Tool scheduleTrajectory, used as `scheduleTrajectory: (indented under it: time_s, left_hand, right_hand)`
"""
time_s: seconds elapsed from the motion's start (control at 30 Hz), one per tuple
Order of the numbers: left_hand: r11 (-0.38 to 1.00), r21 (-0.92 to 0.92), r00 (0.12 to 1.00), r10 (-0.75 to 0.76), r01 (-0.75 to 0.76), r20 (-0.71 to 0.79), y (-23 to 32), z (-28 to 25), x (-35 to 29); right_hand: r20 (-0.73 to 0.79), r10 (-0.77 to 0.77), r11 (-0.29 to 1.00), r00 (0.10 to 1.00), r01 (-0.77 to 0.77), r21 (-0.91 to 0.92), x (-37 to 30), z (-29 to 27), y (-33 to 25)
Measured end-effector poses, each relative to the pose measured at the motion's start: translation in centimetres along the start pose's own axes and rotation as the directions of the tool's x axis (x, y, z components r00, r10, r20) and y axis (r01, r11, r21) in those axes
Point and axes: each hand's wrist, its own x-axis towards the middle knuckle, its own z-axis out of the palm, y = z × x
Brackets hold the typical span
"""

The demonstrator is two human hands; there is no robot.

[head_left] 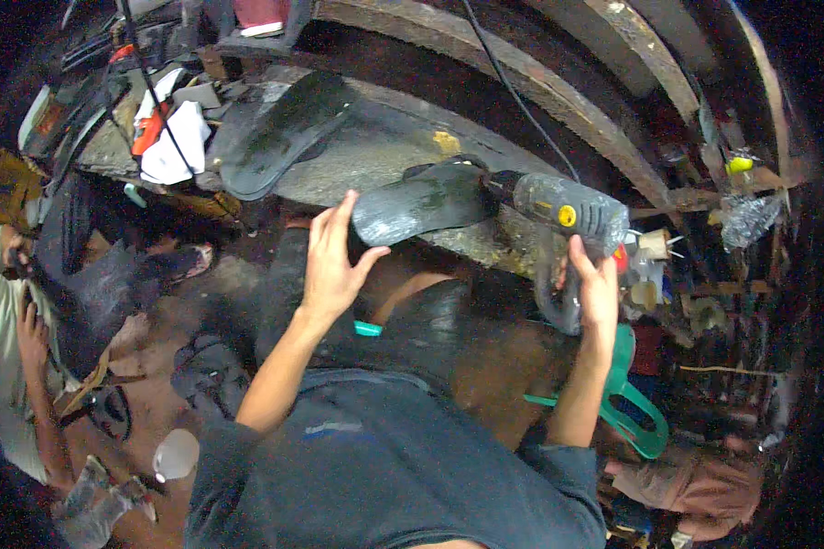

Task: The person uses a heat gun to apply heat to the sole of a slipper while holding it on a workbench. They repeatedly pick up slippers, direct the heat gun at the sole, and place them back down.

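My left hand [332, 261] holds the left end of a black shoe sole [421, 206], fingers along its upper edge and thumb at its lower edge. The sole has a glossy face turned up. My right hand [595, 288] is wrapped round the handle of a grey pistol-shaped power tool [572, 212] with a yellow round spot on its side. Its dark tip meets or nearly meets the sole's right end; I cannot tell whether they touch. Another, larger black sole [288, 137] lies on the worn bench [366, 169] to the left.
White and orange items [176, 142] clutter the bench's left end. Slanting wooden beams [522, 69] cross the far side, and a black cable hangs there. A green plastic chair [636, 412] stands by my right arm. At the far left sits another person [14, 339].
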Motion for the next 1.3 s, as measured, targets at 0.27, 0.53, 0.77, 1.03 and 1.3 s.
scheduleTrajectory:
  time_s: [0.27, 0.53, 0.77, 1.03, 1.3]
  left_hand:
    - [0.987, -0.119, 0.993, -0.105, 0.11, 0.046, 0.0, -0.1, -0.4]
    - [0.975, -0.109, 0.978, -0.201, 0.194, -0.053, 2.6, -1.3, -2.5]
    - [0.976, -0.077, 0.966, -0.211, 0.202, -0.151, 2.7, -3.7, -3.8]
    - [0.964, -0.189, 0.939, -0.233, 0.188, -0.254, 4.3, -5.0, -4.1]
    - [0.936, -0.286, 0.912, -0.29, 0.206, -0.291, 2.1, -5.3, -4.3]
  right_hand:
    - [0.117, -0.015, 1.0, 0.993, 0.013, 0.021, 0.8, 1.8, -2.4]
    - [0.287, 0.046, 0.997, 0.957, -0.062, 0.047, 0.3, 1.0, -5.2]
    - [0.441, -0.048, 0.994, 0.896, 0.086, -0.067, -0.1, 1.4, -7.7]
    - [0.605, -0.047, 0.912, 0.795, 0.281, -0.299, -1.1, 1.6, -12.0]
    - [0.593, 0.032, 0.919, 0.804, 0.209, -0.334, -4.4, 0.6, -12.5]
